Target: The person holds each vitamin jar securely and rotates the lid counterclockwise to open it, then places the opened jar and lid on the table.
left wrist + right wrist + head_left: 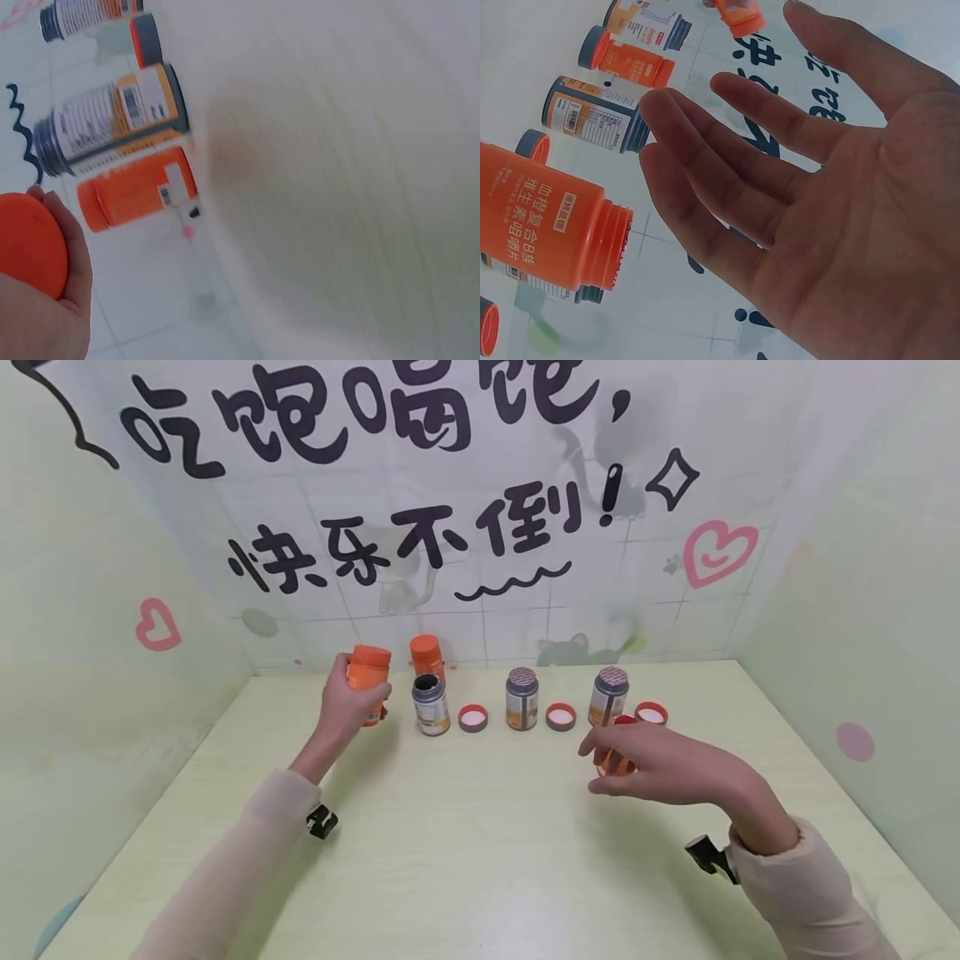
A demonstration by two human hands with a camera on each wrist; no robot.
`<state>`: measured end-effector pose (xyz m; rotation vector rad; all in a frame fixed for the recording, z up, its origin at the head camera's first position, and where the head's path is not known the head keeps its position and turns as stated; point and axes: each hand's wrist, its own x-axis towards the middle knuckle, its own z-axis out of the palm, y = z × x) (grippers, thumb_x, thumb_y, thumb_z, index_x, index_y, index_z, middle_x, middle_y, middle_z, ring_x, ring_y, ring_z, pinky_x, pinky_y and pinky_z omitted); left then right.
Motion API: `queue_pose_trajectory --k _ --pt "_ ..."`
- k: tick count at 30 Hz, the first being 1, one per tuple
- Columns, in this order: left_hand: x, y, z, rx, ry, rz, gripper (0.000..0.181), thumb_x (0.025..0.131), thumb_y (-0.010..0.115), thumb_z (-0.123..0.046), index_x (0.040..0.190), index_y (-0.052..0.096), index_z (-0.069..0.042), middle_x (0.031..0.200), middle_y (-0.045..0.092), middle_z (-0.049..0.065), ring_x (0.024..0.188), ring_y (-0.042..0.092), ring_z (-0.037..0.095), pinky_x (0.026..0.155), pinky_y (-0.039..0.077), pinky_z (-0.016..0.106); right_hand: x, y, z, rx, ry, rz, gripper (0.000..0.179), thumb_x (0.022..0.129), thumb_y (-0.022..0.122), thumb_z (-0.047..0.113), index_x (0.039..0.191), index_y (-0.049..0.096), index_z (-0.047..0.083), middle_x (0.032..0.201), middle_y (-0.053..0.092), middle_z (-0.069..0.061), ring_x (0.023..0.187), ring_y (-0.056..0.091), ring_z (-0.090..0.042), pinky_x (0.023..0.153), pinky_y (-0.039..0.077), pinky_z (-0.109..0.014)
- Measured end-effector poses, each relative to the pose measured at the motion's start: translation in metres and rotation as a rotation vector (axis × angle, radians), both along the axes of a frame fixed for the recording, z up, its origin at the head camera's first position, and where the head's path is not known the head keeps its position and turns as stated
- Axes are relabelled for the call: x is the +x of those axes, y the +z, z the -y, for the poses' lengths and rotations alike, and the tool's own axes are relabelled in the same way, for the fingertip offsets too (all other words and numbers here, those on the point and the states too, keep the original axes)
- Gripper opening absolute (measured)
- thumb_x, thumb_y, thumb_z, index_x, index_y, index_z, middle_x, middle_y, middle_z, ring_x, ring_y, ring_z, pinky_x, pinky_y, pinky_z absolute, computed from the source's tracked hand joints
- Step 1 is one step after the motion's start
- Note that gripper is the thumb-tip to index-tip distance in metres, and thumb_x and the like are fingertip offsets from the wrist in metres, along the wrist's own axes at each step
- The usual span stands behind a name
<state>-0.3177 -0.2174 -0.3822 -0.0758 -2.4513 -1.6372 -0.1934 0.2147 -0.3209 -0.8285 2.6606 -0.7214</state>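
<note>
In the head view I count three orange bottles: the held bottle (368,675) at the left, the back bottle (426,649) behind the grey ones, and the near bottle (622,767) by the right hand (671,768). There are three grey ones too: the first grey bottle (432,714), the second grey bottle (522,703) and the third grey bottle (606,700). Three loose lids lie on the table (465,852): the left lid (473,718), the middle lid (561,717) and the right lid (651,716), all white inside. The first grey bottle has a dark, bare mouth, and I can't see what is in it; the other two grey tops wear a patterned seal. The left hand (349,702) wraps its fingers round the held bottle, up off the table. The right arm bends at the wrist. The left wrist view shows the orange cap (30,244) of the held bottle close to the palm. In the right wrist view, the right hand's fingers are apart and a little bent, holding nothing. The near bottle is just beside them, its screw neck (609,247) bare.
</note>
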Motion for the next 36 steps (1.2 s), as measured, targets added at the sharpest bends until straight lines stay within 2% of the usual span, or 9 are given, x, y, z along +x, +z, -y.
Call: queue_pose_trajectory --k 6,10,15,20,22,25,29,32,36 --pt "0.024 -0.001 -0.028 -0.063 -0.123 -0.012 0.053 0.091 0.076 -0.028 0.133 0.052 -0.009 0.108 0.061 0.014 0.074 0.066 0.026 0.066 0.058 0.033 -0.003 -0.004 0.001 -0.011 0.013 0.0 0.038 0.095 0.073 0.04 0.126 0.064 0.02 0.105 0.07 0.01 0.096 0.067 -0.006 0.085 0.057 -0.029" --pt "0.041 -0.002 -0.053 -0.054 -0.218 -0.002 0.045 0.089 0.078 -0.027 0.126 0.056 -0.013 0.103 0.063 0.013 0.075 0.064 0.031 0.065 0.057 0.037 -0.003 -0.008 0.004 -0.02 0.017 0.002 0.038 0.095 0.073 0.04 0.126 0.064 0.02 0.105 0.07 0.011 0.095 0.068 -0.005 0.084 0.057 -0.028" --pt "0.061 -0.002 -0.083 -0.049 -0.305 0.014 0.044 0.088 0.079 -0.025 0.126 0.057 -0.017 0.099 0.063 0.013 0.069 0.063 0.027 0.061 0.056 0.036 -0.004 -0.011 0.01 -0.022 0.012 -0.014 0.043 0.096 0.07 0.045 0.129 0.062 0.018 0.103 0.07 0.011 0.092 0.067 -0.004 0.082 0.056 -0.027" --pt "0.08 0.0 -0.111 -0.041 -0.352 0.054 0.04 0.088 0.078 -0.022 0.122 0.057 -0.017 0.095 0.064 0.011 0.065 0.065 0.025 0.06 0.057 0.035 -0.006 -0.014 0.021 -0.028 -0.066 -0.074 0.064 0.093 0.065 0.064 0.135 0.055 0.017 0.103 0.07 0.007 0.086 0.066 -0.005 0.078 0.055 -0.03" --pt "0.087 -0.001 -0.121 -0.06 -0.37 0.034 0.039 0.087 0.079 -0.022 0.12 0.057 -0.018 0.092 0.065 0.009 0.065 0.065 0.025 0.059 0.057 0.035 -0.005 -0.015 0.026 -0.028 -0.109 -0.093 0.067 0.091 0.062 0.069 0.134 0.054 0.018 0.102 0.07 0.006 0.083 0.065 -0.006 0.076 0.054 -0.031" --pt "0.098 -0.002 -0.135 -0.142 -0.396 -0.022 0.039 0.085 0.08 -0.025 0.118 0.059 -0.019 0.091 0.066 0.004 0.07 0.065 0.02 0.062 0.057 0.033 -0.003 -0.018 0.034 -0.016 -0.156 -0.104 0.065 0.092 0.058 0.072 0.132 0.052 0.021 0.1 0.069 0.006 0.08 0.063 -0.007 0.073 0.052 -0.031" --pt "0.111 -0.005 -0.149 -0.304 -0.412 -0.092 0.04 0.083 0.081 -0.029 0.115 0.06 -0.02 0.088 0.067 -0.006 0.073 0.063 0.011 0.067 0.055 0.028 0.0 -0.02 0.046 0.019 -0.179 -0.119 0.067 0.094 0.051 0.075 0.137 0.051 0.024 0.098 0.071 0.005 0.073 0.061 -0.007 0.068 0.05 -0.029" --pt "0.119 -0.007 -0.157 -0.384 -0.428 -0.117 0.039 0.083 0.081 -0.03 0.113 0.059 -0.02 0.085 0.067 -0.009 0.069 0.062 0.007 0.064 0.055 0.025 0.003 -0.02 0.052 0.041 -0.183 -0.149 0.07 0.094 0.047 0.077 0.139 0.053 0.024 0.094 0.071 0.006 0.068 0.06 -0.005 0.063 0.049 -0.028" --pt "0.124 -0.008 -0.162 -0.45 -0.43 -0.147 0.039 0.082 0.081 -0.032 0.111 0.058 -0.02 0.081 0.065 -0.01 0.063 0.059 0.005 0.06 0.053 0.023 0.006 -0.02 0.055 0.042 -0.191 -0.171 0.069 0.094 0.046 0.077 0.136 0.058 0.024 0.091 0.071 0.007 0.067 0.059 -0.004 0.062 0.048 -0.028"
